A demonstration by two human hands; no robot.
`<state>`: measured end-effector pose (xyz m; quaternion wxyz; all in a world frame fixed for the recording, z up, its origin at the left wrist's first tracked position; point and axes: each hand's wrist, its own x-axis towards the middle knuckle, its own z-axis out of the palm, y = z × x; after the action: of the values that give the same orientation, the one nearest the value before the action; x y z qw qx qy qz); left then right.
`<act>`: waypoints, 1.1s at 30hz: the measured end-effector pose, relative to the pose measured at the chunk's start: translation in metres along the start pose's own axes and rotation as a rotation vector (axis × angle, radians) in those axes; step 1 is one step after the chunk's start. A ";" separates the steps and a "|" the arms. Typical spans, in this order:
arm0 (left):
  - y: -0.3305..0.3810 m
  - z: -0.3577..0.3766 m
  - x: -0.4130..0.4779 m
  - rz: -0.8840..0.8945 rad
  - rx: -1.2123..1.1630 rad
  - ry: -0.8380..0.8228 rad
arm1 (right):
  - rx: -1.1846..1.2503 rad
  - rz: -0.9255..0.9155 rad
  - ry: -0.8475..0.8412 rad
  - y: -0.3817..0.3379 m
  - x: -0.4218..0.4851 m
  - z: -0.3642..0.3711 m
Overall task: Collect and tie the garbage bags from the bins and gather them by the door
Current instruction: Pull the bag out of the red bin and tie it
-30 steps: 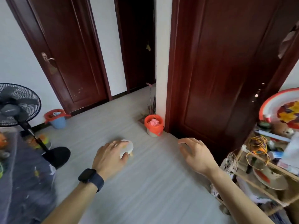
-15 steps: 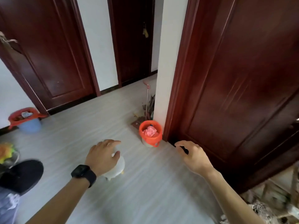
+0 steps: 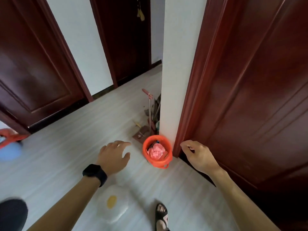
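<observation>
hovering over the pale grey plank floor point(image 3: 66, 160), the left hand point(image 3: 113, 157) is spread with straight fingers and grasps nothing; a black smartwatch point(image 3: 95, 174) sits on its wrist. the right hand point(image 3: 199, 155) hangs further right, just in front of the dark red wooden door point(image 3: 250, 97), its fingers loosely curled with nothing seen in them. between the two hands stands the small round orange plastic bin point(image 3: 157, 161), set against the foot of the white wall pillar point(image 3: 176, 64), with crumpled pink paper point(image 3: 155, 151) inside it. nearer, beside the left forearm, is the small white plastic garbage bag point(image 3: 116, 212) with something yellow showing through it; it is blurred, and i cannot tell whether it rests on the floor. a foot in a black sandal point(image 3: 161, 214) stands just right of the bag. at the far left edge a blue bin with a red rim point(image 3: 9, 147) sits near another dark door point(image 3: 33, 64). a pink-handled broom point(image 3: 150, 107) leans behind the pillar.
</observation>
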<state>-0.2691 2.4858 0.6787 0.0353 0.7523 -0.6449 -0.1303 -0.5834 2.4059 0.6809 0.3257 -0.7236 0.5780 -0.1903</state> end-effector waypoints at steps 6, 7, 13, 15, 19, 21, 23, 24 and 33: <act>-0.019 -0.016 0.131 -0.022 0.006 -0.097 | -0.032 0.113 -0.096 0.004 0.129 0.008; -0.024 -0.018 0.156 -0.021 -0.006 -0.101 | -0.036 0.123 -0.103 0.003 0.150 0.011; -0.050 -0.025 0.273 0.053 0.023 -0.169 | -0.025 0.267 -0.130 0.005 0.223 0.035; -0.058 -0.025 0.315 0.118 0.025 -0.183 | 0.012 0.345 -0.096 0.007 0.244 0.045; -0.072 -0.015 0.399 0.247 0.043 -0.237 | 0.013 0.486 -0.047 0.005 0.277 0.065; -0.082 0.006 0.443 0.314 0.072 -0.325 | 0.013 0.579 -0.016 0.009 0.292 0.085; -0.093 0.033 0.475 0.363 0.128 -0.419 | 0.044 0.674 0.030 0.014 0.301 0.107; -0.100 0.051 0.492 0.386 0.162 -0.482 | 0.045 0.724 0.061 0.020 0.307 0.127; -0.127 0.228 0.554 0.336 0.175 -0.827 | 0.049 0.909 0.008 0.099 0.340 0.271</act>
<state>-0.1276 1.9900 0.3471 -0.2683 0.5222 -0.7265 -0.3572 -0.3893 2.1354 0.3845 0.3909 -0.3879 0.8335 -0.0446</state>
